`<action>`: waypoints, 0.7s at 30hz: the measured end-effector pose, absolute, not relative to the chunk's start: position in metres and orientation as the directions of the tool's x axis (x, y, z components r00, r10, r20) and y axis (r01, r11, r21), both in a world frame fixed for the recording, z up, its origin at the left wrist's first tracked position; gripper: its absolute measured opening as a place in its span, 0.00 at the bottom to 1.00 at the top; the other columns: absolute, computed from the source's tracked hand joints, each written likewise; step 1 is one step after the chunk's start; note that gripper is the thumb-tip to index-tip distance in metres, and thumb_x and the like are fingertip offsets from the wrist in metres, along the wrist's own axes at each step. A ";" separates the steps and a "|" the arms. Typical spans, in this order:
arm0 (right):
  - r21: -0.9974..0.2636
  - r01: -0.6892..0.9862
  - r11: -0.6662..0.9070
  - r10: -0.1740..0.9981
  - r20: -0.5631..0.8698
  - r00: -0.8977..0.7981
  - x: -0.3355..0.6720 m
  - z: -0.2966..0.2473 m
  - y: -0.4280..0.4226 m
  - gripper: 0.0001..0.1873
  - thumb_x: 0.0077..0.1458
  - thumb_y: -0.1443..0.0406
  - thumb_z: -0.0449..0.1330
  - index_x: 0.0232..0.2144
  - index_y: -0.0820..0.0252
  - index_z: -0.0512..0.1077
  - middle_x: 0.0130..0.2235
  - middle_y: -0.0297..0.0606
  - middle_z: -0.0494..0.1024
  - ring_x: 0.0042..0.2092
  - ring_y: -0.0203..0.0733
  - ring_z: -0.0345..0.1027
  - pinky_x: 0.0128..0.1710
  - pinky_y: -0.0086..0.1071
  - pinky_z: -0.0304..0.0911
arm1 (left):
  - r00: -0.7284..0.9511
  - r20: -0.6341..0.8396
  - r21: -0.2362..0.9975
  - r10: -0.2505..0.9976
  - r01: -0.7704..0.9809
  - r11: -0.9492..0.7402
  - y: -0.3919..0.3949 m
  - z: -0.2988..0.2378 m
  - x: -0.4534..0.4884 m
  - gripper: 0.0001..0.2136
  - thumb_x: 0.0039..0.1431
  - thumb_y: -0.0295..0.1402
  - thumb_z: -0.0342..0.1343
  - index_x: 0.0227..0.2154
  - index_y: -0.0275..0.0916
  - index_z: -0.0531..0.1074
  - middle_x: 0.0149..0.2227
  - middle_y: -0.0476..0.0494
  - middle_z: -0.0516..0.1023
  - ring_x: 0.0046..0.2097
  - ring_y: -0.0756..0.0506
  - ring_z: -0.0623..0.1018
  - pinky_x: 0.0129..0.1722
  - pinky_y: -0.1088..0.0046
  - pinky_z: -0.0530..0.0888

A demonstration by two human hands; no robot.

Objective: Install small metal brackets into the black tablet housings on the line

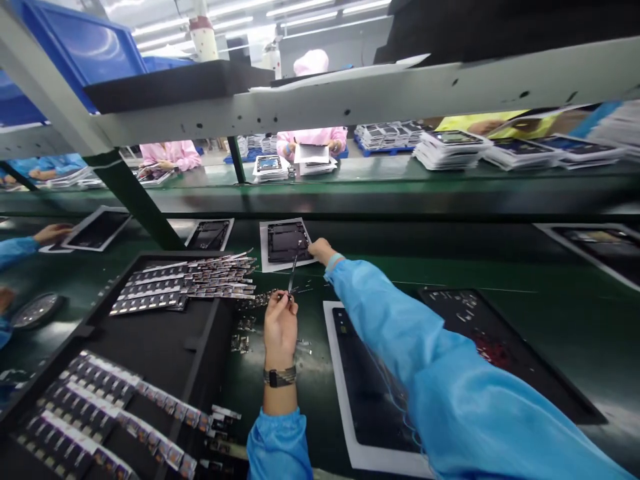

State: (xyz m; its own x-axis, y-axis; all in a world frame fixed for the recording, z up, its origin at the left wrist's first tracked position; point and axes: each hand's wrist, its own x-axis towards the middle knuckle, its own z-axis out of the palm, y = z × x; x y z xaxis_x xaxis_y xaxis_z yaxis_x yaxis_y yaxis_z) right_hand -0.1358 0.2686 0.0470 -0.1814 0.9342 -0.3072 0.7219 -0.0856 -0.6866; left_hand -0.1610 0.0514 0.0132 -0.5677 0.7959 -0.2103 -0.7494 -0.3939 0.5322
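Tool (293, 274), slim and metallic, is pinched in the left hand (281, 323), its tip at the black panel (284, 241), which lies on a white sheet (265, 248) on the tabletop (425, 260). Right hand (321, 251) is at the panel's right edge; whether it grasps cannot be told.

Bright strip lights (309, 19), grey wall (350, 45)

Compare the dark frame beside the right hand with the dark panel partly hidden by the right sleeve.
The dark frame shows fittings along its edges; the dark panel looks mostly smooth. The dark frame lies beside the right hand, mostly in view; the right sleeve hides part of the dark panel. The dark panel looks larger in the picture than the dark frame, but sits nearer the camera. Both are roughly rectangular with white borders.
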 end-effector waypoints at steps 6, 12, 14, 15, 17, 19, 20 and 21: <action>-0.827 0.524 -0.204 0.893 -0.376 -0.246 -0.064 0.061 0.231 0.12 0.63 0.60 0.60 0.35 0.66 0.72 0.34 0.37 0.75 0.30 0.35 0.69 0.30 0.29 0.68 | -0.575 -0.139 0.558 0.807 -0.718 -0.415 0.040 0.028 -0.161 0.07 0.43 0.25 0.66 0.26 0.39 0.75 0.31 0.48 0.74 0.32 0.51 0.71 0.31 0.76 0.66; -0.926 0.289 -0.242 0.896 -0.328 -0.301 0.074 0.043 0.090 0.22 0.49 0.47 0.64 0.23 0.57 0.66 0.24 0.32 0.67 0.24 0.36 0.60 0.22 0.29 0.61 | -0.552 0.046 0.609 0.833 -0.646 -0.461 0.020 0.049 -0.155 0.10 0.43 0.30 0.70 0.26 0.42 0.74 0.28 0.50 0.71 0.30 0.52 0.69 0.28 0.76 0.67; -0.925 0.236 -0.297 0.874 -0.363 -0.322 0.106 0.032 0.048 0.23 0.48 0.44 0.63 0.27 0.56 0.67 0.26 0.34 0.70 0.26 0.39 0.63 0.23 0.31 0.61 | -0.529 0.054 0.644 0.847 -0.630 -0.434 0.017 0.054 -0.150 0.10 0.42 0.30 0.71 0.26 0.41 0.74 0.28 0.50 0.71 0.29 0.52 0.69 0.27 0.76 0.68; -0.923 0.238 -0.303 0.866 -0.371 -0.334 0.117 0.027 0.031 0.23 0.49 0.43 0.63 0.28 0.56 0.67 0.27 0.35 0.71 0.28 0.41 0.65 0.26 0.31 0.63 | -0.515 0.049 0.662 0.856 -0.625 -0.414 0.017 0.055 -0.146 0.10 0.41 0.30 0.71 0.25 0.41 0.74 0.28 0.50 0.72 0.29 0.52 0.70 0.28 0.76 0.68; -0.912 0.299 -0.282 0.858 -0.379 -0.347 0.131 0.016 0.008 0.23 0.52 0.43 0.60 0.29 0.56 0.67 0.26 0.35 0.71 0.29 0.42 0.66 0.28 0.32 0.63 | -0.483 0.036 0.698 0.875 -0.614 -0.368 0.019 0.057 -0.139 0.11 0.40 0.29 0.72 0.25 0.41 0.75 0.29 0.50 0.74 0.30 0.52 0.71 0.29 0.76 0.70; -0.893 0.403 -0.201 0.876 -0.348 -0.335 0.137 0.006 -0.004 0.22 0.56 0.45 0.57 0.28 0.56 0.67 0.24 0.34 0.69 0.28 0.42 0.65 0.28 0.33 0.62 | -0.450 0.017 0.735 0.893 -0.600 -0.316 0.023 0.057 -0.131 0.11 0.39 0.28 0.72 0.24 0.40 0.75 0.30 0.50 0.75 0.30 0.52 0.72 0.30 0.75 0.71; -0.870 0.472 -0.141 0.893 -0.317 -0.318 0.138 0.003 -0.008 0.20 0.58 0.47 0.55 0.28 0.56 0.67 0.24 0.34 0.68 0.28 0.43 0.64 0.28 0.34 0.61 | -0.428 0.002 0.758 0.904 -0.589 -0.281 0.024 0.057 -0.127 0.11 0.38 0.28 0.72 0.24 0.40 0.75 0.30 0.49 0.76 0.30 0.51 0.73 0.29 0.75 0.71; -0.836 0.544 -0.072 0.915 -0.273 -0.297 0.140 0.001 -0.010 0.18 0.59 0.50 0.54 0.29 0.56 0.67 0.24 0.35 0.68 0.28 0.43 0.64 0.29 0.35 0.62 | -0.403 -0.019 0.783 0.915 -0.575 -0.237 0.025 0.057 -0.122 0.11 0.38 0.28 0.72 0.24 0.39 0.75 0.30 0.49 0.76 0.29 0.51 0.73 0.29 0.75 0.71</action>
